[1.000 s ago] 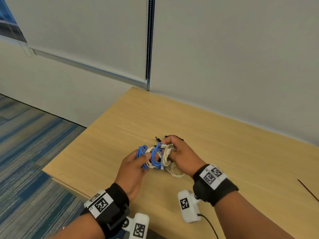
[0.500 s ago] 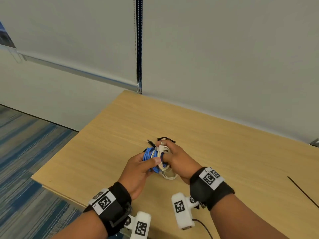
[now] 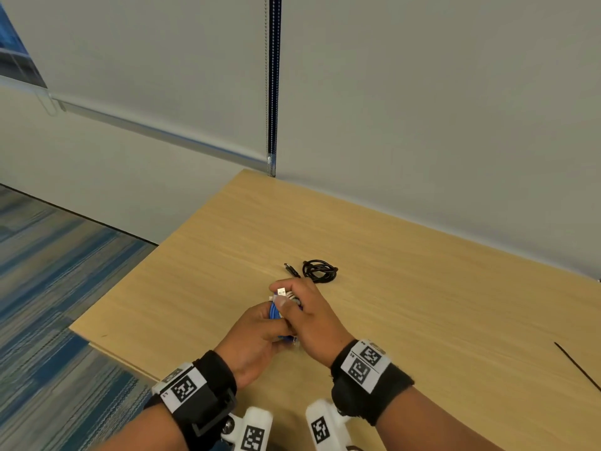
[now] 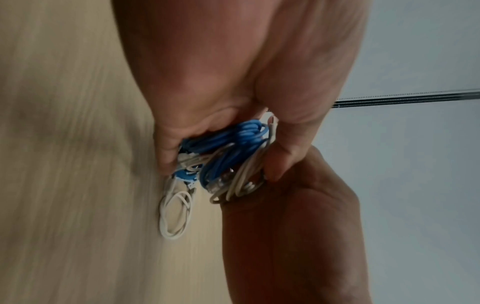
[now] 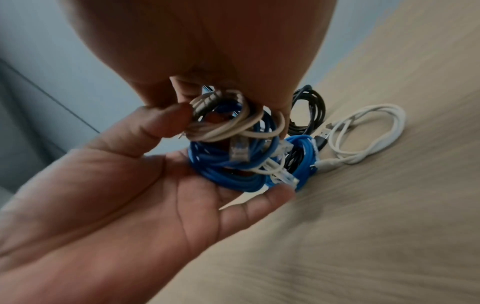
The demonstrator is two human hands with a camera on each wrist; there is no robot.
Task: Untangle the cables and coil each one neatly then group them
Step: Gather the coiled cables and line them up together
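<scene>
Both hands meet over the wooden table (image 3: 422, 288), holding a bundle of coils. My left hand (image 3: 273, 315) cradles the blue cable (image 3: 274, 312) (image 5: 226, 170) from below and pinches it between thumb and fingers (image 4: 166, 156). My right hand (image 3: 286, 301) curls round the beige cable (image 5: 228, 127) on top, and a white USB plug (image 3: 281, 291) sticks out above its fingers. A black coiled cable (image 3: 320, 271) (image 5: 309, 109) lies on the table just beyond the hands. A white coil (image 5: 371, 131) (image 4: 175, 214) lies on the table beside the bundle, hidden under my hands in the head view.
The table's left corner and edge (image 3: 107, 340) drop to blue striped carpet (image 3: 48, 288). A grey wall (image 3: 422, 125) backs the table. A thin black strand (image 3: 575, 366) lies near the right edge.
Both hands have drawn the bundle a little toward me and pressed it tighter. The black coil now lies bare beyond the fingers.
</scene>
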